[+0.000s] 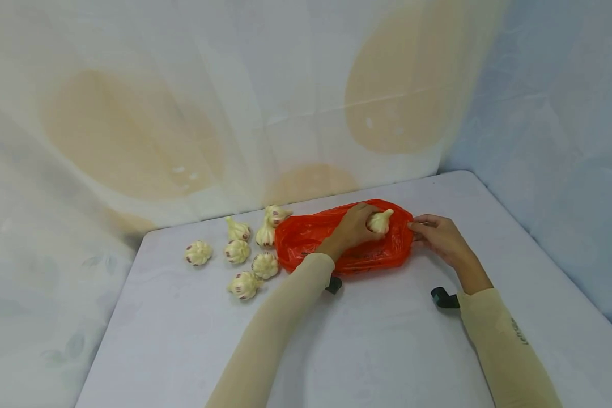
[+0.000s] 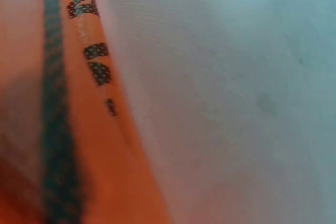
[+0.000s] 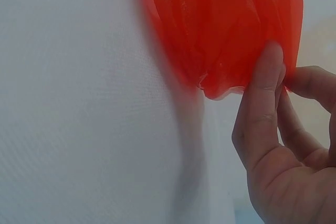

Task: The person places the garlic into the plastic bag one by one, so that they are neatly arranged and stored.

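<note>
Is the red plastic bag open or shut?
Open: the red plastic bag gapes upward, its inside showing around the left hand and garlic bulb.

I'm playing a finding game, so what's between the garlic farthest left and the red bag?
More garlic bulbs lie between the leftmost garlic and the red bag. The head view shows it.

Head cam looks forward-down from above, wide over bench (image 1: 387, 351) and red bag (image 1: 372, 263). Wrist cams very close: left along bag's printed side, right at bag's end and right hand (image 3: 281, 166). All share bag.
</note>
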`<action>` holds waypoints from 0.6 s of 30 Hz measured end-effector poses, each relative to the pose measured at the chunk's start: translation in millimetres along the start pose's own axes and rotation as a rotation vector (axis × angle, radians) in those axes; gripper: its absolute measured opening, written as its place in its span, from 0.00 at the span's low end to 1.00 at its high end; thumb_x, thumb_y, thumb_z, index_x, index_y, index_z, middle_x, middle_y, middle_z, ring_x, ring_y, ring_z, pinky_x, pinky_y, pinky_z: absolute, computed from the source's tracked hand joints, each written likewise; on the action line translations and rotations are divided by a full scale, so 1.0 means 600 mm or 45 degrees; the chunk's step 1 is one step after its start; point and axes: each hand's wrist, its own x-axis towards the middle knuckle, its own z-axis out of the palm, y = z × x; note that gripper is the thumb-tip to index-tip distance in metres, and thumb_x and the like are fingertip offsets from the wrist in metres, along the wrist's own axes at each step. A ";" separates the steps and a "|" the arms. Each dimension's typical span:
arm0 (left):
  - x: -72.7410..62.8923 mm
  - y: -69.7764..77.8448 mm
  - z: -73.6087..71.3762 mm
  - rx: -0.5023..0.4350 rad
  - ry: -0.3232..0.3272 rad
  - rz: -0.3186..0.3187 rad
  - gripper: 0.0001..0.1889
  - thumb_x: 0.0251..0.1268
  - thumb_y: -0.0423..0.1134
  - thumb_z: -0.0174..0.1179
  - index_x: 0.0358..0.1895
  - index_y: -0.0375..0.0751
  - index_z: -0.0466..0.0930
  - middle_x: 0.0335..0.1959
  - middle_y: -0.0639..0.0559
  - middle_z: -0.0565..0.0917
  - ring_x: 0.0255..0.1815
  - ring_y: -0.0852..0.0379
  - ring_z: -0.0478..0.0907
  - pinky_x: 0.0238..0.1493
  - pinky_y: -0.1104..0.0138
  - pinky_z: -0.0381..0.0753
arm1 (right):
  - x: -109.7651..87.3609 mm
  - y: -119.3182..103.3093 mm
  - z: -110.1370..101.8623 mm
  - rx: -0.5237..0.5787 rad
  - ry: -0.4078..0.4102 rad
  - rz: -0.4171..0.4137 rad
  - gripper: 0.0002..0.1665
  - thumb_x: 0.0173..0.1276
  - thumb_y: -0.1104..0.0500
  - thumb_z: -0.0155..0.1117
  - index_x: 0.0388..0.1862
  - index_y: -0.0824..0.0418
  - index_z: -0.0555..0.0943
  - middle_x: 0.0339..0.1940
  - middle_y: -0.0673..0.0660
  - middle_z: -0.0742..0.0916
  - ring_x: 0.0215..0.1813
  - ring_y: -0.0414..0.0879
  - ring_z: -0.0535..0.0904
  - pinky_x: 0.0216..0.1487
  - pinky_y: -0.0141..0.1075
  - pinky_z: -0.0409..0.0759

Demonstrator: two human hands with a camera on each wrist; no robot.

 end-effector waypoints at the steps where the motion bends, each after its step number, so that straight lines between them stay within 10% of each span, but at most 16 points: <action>1: 0.000 0.000 -0.001 0.010 -0.002 -0.001 0.33 0.55 0.51 0.71 0.64 0.47 0.73 0.57 0.56 0.74 0.55 0.60 0.69 0.55 0.72 0.72 | 0.000 0.000 0.001 0.000 0.001 0.000 0.31 0.71 0.52 0.62 0.64 0.71 0.69 0.41 0.51 0.83 0.37 0.42 0.83 0.48 0.37 0.82; 10: -0.026 0.009 -0.029 0.034 0.023 0.041 0.34 0.55 0.53 0.71 0.65 0.48 0.72 0.60 0.53 0.74 0.60 0.56 0.69 0.58 0.68 0.72 | -0.004 0.000 0.007 -0.044 0.004 0.006 0.34 0.71 0.50 0.62 0.66 0.71 0.68 0.48 0.57 0.80 0.39 0.43 0.82 0.48 0.36 0.82; 18: -0.079 0.021 -0.103 0.176 0.099 0.219 0.34 0.54 0.46 0.73 0.64 0.44 0.72 0.58 0.49 0.73 0.59 0.55 0.69 0.60 0.69 0.71 | -0.007 0.002 0.003 -0.089 0.020 -0.006 0.37 0.70 0.46 0.62 0.67 0.69 0.67 0.50 0.57 0.80 0.40 0.41 0.81 0.46 0.33 0.82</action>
